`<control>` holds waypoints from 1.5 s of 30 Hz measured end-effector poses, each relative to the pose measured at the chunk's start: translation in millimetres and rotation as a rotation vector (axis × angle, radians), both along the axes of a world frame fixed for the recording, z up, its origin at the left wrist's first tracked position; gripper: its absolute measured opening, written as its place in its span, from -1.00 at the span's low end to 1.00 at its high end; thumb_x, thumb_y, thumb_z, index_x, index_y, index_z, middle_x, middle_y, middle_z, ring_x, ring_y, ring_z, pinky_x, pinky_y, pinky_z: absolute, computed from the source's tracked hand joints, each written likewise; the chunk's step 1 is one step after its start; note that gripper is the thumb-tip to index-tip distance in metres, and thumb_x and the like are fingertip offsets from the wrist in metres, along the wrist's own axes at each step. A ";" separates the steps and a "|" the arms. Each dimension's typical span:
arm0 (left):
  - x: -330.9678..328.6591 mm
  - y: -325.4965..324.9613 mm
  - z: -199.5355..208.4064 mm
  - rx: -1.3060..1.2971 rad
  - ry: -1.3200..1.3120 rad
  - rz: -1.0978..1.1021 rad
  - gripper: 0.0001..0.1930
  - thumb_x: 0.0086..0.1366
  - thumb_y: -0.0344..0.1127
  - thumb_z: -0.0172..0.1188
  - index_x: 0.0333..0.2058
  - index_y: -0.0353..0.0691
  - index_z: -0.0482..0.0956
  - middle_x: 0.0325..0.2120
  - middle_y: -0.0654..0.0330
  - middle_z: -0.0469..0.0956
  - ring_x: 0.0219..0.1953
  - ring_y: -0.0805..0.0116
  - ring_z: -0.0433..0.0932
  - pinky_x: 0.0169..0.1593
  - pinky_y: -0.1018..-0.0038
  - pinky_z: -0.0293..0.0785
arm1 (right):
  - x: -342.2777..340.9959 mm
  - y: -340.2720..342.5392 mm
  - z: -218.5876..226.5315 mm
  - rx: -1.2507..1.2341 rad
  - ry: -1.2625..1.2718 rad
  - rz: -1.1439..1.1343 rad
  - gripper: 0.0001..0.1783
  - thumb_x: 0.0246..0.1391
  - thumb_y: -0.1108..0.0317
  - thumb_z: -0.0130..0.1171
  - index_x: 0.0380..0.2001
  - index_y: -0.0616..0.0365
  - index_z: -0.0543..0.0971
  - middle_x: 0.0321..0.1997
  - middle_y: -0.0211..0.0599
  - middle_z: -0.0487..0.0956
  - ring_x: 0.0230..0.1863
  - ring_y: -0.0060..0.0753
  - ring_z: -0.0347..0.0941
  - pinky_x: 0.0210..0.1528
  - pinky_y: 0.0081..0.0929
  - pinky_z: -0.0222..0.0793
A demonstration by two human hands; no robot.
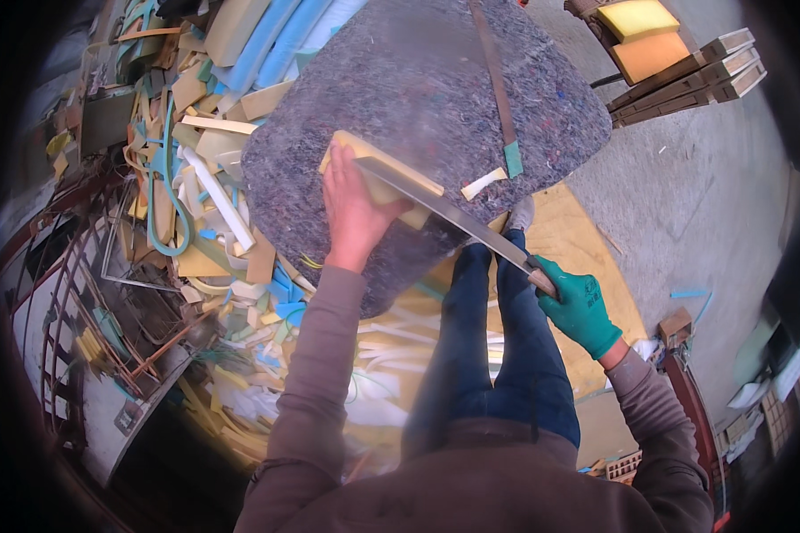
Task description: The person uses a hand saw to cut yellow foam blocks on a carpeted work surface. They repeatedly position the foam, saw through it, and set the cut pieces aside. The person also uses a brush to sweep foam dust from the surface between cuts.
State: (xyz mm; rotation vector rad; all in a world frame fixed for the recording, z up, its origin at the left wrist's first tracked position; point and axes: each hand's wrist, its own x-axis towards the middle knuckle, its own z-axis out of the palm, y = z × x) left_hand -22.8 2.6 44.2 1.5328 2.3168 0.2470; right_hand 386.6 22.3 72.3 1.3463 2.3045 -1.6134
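My bare left hand [354, 209] grips a pale yellow foam block [402, 171] on a grey speckled felt-covered surface [373, 67]. Its fingers reach over the block's far left end, and the thumb lies along the near side. In a teal glove, my right hand [582, 309] is closed round the handle of a long knife [460, 220]. The straight blade slants from that handle up and left across the foam, its tip close to my left fingers. How deep the blade sits in the foam, I cannot tell. A small white foam scrap [484, 184] lies right of the block.
A dark strip [493, 71] with a teal end [514, 160] lies on the felt. Many foam offcuts [213, 178] heap up on the left. Yellow and orange foam blocks [644, 40] rest near wooden slats [684, 80] at far right. Yellowish sheeting [573, 266] covers floor near my feet.
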 end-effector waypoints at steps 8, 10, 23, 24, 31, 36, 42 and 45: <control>4.3 -0.5 0.2 0.066 -0.036 0.022 0.41 -0.13 -0.08 0.84 0.57 -0.47 0.09 0.59 -0.33 0.14 0.61 -0.34 0.13 0.66 -0.03 0.12 | -28.1 8.5 5.8 0.046 0.029 -0.007 -0.22 0.11 0.40 0.39 0.47 -0.04 0.59 -0.22 0.12 0.73 -0.25 0.19 0.73 -0.21 -0.06 0.59; 3.9 0.5 2.0 0.073 -0.079 0.035 0.41 -0.14 -0.09 0.83 0.57 -0.46 0.10 0.57 -0.32 0.17 0.61 -0.34 0.14 0.66 -0.02 0.13 | -38.0 10.7 8.0 0.044 0.021 -0.013 -0.23 0.12 0.40 0.38 0.46 -0.02 0.60 -0.21 0.13 0.73 -0.25 0.20 0.73 -0.20 -0.07 0.59; 1.7 0.9 -0.4 0.091 -0.079 0.016 0.32 -0.12 -0.07 0.84 0.50 -0.53 0.21 0.49 -0.35 0.25 0.53 -0.36 0.20 0.62 -0.06 0.16 | -66.0 18.5 -0.4 0.088 0.027 -0.017 -0.23 0.11 0.38 0.41 0.45 -0.02 0.61 -0.31 0.15 0.69 -0.31 0.18 0.72 -0.25 -0.05 0.56; 1.4 1.2 -1.0 0.093 -0.070 0.009 0.32 -0.13 -0.07 0.84 0.50 -0.53 0.22 0.48 -0.35 0.25 0.53 -0.36 0.20 0.62 -0.06 0.16 | -67.1 19.3 -0.9 0.076 0.047 -0.032 -0.24 0.11 0.38 0.41 0.45 -0.01 0.62 -0.31 0.15 0.70 -0.31 0.19 0.72 -0.25 -0.05 0.56; 0.2 -2.6 -6.2 0.101 -0.097 0.024 0.32 -0.12 -0.07 0.83 0.50 -0.54 0.21 0.50 -0.37 0.24 0.54 -0.37 0.19 0.62 -0.07 0.14 | -70.8 22.6 -2.9 0.020 0.005 -0.020 -0.25 0.11 0.33 0.37 0.44 -0.01 0.62 -0.20 0.19 0.74 -0.19 0.28 0.74 -0.15 0.00 0.63; -2.6 -4.1 -1.9 0.039 -0.012 0.003 0.31 -0.07 -0.07 0.81 0.52 -0.54 0.20 0.58 -0.38 0.15 0.60 -0.37 0.13 0.65 -0.07 0.09 | -69.3 14.7 7.1 -0.058 0.115 -0.257 -0.27 0.14 0.29 0.41 0.44 0.00 0.62 -0.12 0.23 0.75 -0.14 0.26 0.77 -0.09 -0.07 0.66; 14.7 3.5 18.3 0.147 0.033 0.008 -0.12 0.15 -0.18 0.68 0.37 -0.39 0.46 0.43 -0.19 0.39 0.49 -0.29 0.28 0.52 -0.07 0.24 | -57.6 57.5 -9.9 0.583 -0.018 -0.429 -0.37 0.23 0.52 0.36 0.39 0.07 0.66 -0.10 0.10 0.79 -0.24 0.14 0.78 -0.21 -0.14 0.63; 53.5 20.9 22.2 0.312 -0.133 -0.057 -0.79 0.38 -0.30 0.47 -0.09 -0.24 0.74 -0.11 0.05 0.67 0.06 -0.12 0.60 0.17 0.02 0.50 | -49.8 84.0 -38.8 0.894 -0.053 -0.396 -0.28 0.20 0.59 0.27 0.46 0.01 0.60 0.11 -0.06 0.80 -0.16 0.13 0.78 -0.19 -0.12 0.65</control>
